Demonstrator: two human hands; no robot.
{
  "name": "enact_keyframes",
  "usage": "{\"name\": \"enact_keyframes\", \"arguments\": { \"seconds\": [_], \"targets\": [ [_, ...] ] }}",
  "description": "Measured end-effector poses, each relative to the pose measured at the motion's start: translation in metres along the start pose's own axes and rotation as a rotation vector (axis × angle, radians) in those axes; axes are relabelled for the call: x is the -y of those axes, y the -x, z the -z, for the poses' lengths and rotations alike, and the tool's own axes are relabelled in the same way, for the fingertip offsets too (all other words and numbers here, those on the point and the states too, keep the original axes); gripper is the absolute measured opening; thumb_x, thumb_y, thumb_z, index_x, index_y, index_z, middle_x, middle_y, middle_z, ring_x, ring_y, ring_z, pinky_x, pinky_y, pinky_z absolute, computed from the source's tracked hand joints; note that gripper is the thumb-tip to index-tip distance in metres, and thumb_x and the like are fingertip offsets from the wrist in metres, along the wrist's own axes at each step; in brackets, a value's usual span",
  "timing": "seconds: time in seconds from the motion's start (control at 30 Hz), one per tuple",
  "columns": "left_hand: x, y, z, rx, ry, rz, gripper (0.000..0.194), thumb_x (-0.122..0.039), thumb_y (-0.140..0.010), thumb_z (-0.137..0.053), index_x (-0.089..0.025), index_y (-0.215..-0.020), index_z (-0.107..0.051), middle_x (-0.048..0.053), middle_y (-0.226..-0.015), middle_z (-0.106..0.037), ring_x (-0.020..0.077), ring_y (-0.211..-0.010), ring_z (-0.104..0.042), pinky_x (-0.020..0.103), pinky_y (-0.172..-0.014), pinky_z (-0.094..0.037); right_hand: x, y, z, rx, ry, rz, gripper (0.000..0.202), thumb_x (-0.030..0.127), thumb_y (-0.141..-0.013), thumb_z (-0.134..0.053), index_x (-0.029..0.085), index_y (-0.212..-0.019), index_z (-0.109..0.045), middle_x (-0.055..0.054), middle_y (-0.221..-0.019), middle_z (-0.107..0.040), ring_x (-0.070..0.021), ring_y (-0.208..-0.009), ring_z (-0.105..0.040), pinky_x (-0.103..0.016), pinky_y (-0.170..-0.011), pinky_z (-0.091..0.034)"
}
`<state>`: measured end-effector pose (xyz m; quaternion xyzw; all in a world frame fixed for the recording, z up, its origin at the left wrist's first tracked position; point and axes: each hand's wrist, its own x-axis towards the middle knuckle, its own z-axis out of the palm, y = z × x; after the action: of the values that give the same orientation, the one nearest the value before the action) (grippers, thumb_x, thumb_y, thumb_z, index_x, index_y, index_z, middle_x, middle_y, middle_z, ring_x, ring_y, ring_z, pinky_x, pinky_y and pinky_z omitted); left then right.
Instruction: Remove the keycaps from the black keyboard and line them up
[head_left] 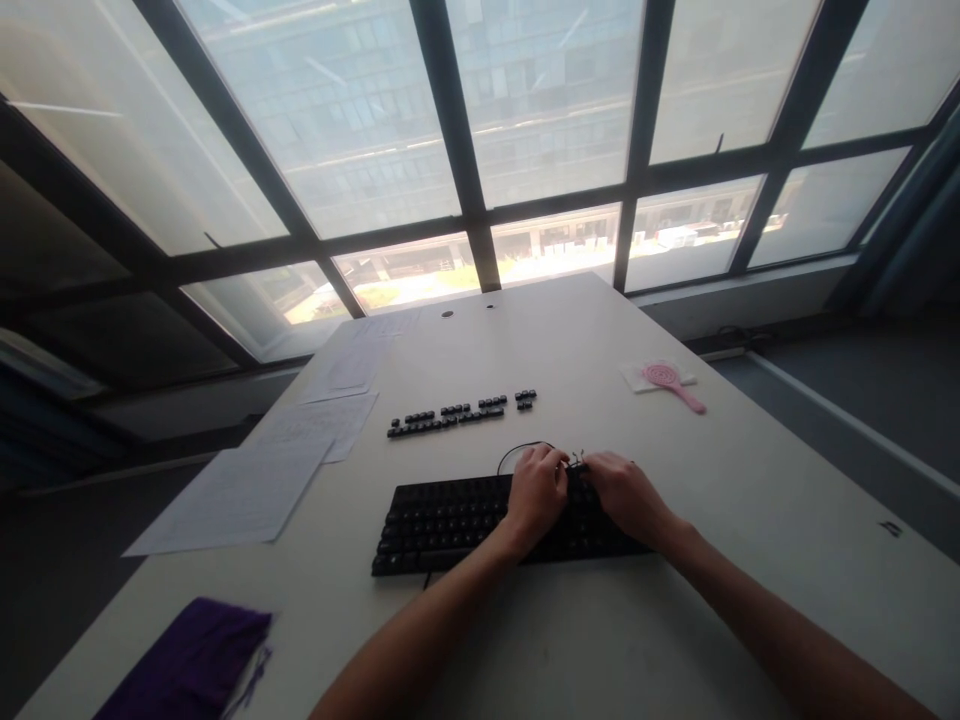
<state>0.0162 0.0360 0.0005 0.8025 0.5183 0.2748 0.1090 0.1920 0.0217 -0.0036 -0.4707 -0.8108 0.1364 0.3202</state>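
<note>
A black keyboard [442,510] lies on the white table, with both my hands over its right half. My left hand [538,490] has its fingers curled together at the back edge of the keys; whatever they pinch is hidden. Close by on the right, my right hand [624,492] is closed too. Thin bent wires of what looks like a keycap puller [577,458] stick up at its fingertips, between the two hands. Behind the keyboard, loose black keycaps [420,426] are laid out in rows. A dark cable [504,460] curves behind my left hand.
Printed paper sheets [232,495] lie along the table's left side. A purple drawstring pouch [191,660] is at the front left. To the right, a pink hairbrush [671,383] rests partly on a white packet [636,377]. Large windows [555,100] stand beyond the table [570,340].
</note>
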Motion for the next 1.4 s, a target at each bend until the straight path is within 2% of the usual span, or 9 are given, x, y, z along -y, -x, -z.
{"name": "enact_keyframes", "arguments": {
  "seconds": [0.13, 0.3, 0.47, 0.6, 0.93, 1.1, 1.23, 1.33, 1.4],
  "targets": [
    [-0.006, 0.004, 0.004, 0.134, 0.102, -0.135, 0.01, -0.018, -0.081, -0.063, -0.02, -0.091, -0.066, 0.006, -0.095, -0.064, 0.0217, -0.094, -0.056, 0.032, -0.086, -0.045, 0.005, 0.008, -0.011, -0.118, 0.112, 0.02, 0.026, 0.017, -0.097, -0.043, 0.02, -0.075, -0.057, -0.006, -0.072, -0.063, -0.0204, -0.072, -0.054, -0.03, -0.071, -0.036],
    [-0.004, 0.001, 0.002, 0.213, 0.117, -0.123, 0.019, -0.031, -0.078, -0.074, -0.022, -0.094, -0.069, 0.005, -0.096, -0.065, 0.0231, -0.094, -0.057, 0.034, -0.083, -0.046, -0.002, 0.007, -0.013, -0.172, -0.152, -0.195, 0.024, 0.02, -0.093, -0.047, 0.02, -0.071, -0.056, -0.004, -0.07, -0.064, -0.0189, -0.067, -0.055, -0.029, -0.067, -0.038],
    [-0.001, 0.001, 0.0, 0.199, 0.141, -0.11, 0.023, -0.034, -0.078, -0.077, -0.024, -0.098, -0.072, 0.005, -0.096, -0.065, 0.0238, -0.096, -0.057, 0.034, -0.081, -0.046, -0.008, 0.003, -0.01, -0.155, -0.392, -0.302, 0.02, 0.026, -0.09, -0.05, 0.02, -0.073, -0.061, -0.002, -0.069, -0.067, -0.0189, -0.067, -0.058, -0.029, -0.064, -0.042],
    [0.0, 0.004, -0.001, 0.184, 0.16, -0.104, 0.027, -0.034, -0.078, -0.078, -0.024, -0.102, -0.073, 0.004, -0.093, -0.066, 0.0228, -0.093, -0.058, 0.034, -0.083, -0.046, -0.008, 0.001, -0.007, -0.229, -0.458, -0.337, 0.024, 0.029, -0.09, -0.05, 0.019, -0.072, -0.061, -0.002, -0.067, -0.066, -0.0186, -0.065, -0.058, -0.029, -0.064, -0.044],
    [-0.001, 0.005, 0.001, 0.114, 0.306, -0.051, 0.019, -0.029, -0.086, -0.068, -0.022, -0.104, -0.073, 0.006, -0.096, -0.065, 0.0202, -0.092, -0.06, 0.032, -0.084, -0.049, -0.004, 0.006, -0.008, -0.255, -0.383, -0.206, 0.023, 0.029, -0.093, -0.05, 0.02, -0.076, -0.061, -0.003, -0.072, -0.065, -0.0192, -0.069, -0.058, -0.029, -0.067, -0.043],
    [-0.001, 0.005, 0.003, 0.109, 0.334, -0.08, 0.017, -0.03, -0.09, -0.063, -0.022, -0.102, -0.072, 0.006, -0.094, -0.064, 0.0197, -0.09, -0.059, 0.032, -0.084, -0.049, -0.004, 0.005, -0.008, -0.282, -0.421, -0.268, 0.019, 0.031, -0.096, -0.046, 0.022, -0.085, -0.058, -0.005, -0.08, -0.071, -0.0213, -0.075, -0.065, -0.029, -0.068, -0.045],
    [-0.001, 0.007, -0.002, 0.097, 0.257, -0.067, 0.016, -0.023, -0.09, -0.06, -0.021, -0.104, -0.067, 0.006, -0.096, -0.061, 0.0208, -0.093, -0.058, 0.034, -0.087, -0.049, -0.003, 0.005, -0.009, -0.248, -0.416, -0.313, 0.02, 0.034, -0.096, -0.047, 0.023, -0.085, -0.059, -0.004, -0.076, -0.071, -0.0216, -0.07, -0.067, -0.028, -0.065, -0.044],
    [-0.002, 0.009, -0.004, 0.044, 0.247, -0.056, 0.028, -0.017, -0.088, -0.061, -0.022, -0.115, -0.058, 0.007, -0.107, -0.057, 0.0209, -0.096, -0.058, 0.036, -0.089, -0.05, -0.001, 0.005, -0.01, -0.236, -0.428, -0.307, 0.021, 0.037, -0.096, -0.049, 0.022, -0.086, -0.061, -0.004, -0.076, -0.071, -0.0212, -0.069, -0.066, -0.029, -0.066, -0.044],
    [-0.002, 0.009, -0.004, 0.024, 0.241, -0.111, 0.035, -0.012, -0.087, -0.058, -0.023, -0.119, -0.051, 0.008, -0.113, -0.054, 0.0212, -0.1, -0.056, 0.037, -0.091, -0.051, -0.001, 0.005, -0.01, -0.236, -0.448, -0.298, 0.022, 0.037, -0.096, -0.049, 0.022, -0.087, -0.062, -0.004, -0.078, -0.071, -0.0209, -0.071, -0.066, -0.029, -0.068, -0.045]
  ]
}}
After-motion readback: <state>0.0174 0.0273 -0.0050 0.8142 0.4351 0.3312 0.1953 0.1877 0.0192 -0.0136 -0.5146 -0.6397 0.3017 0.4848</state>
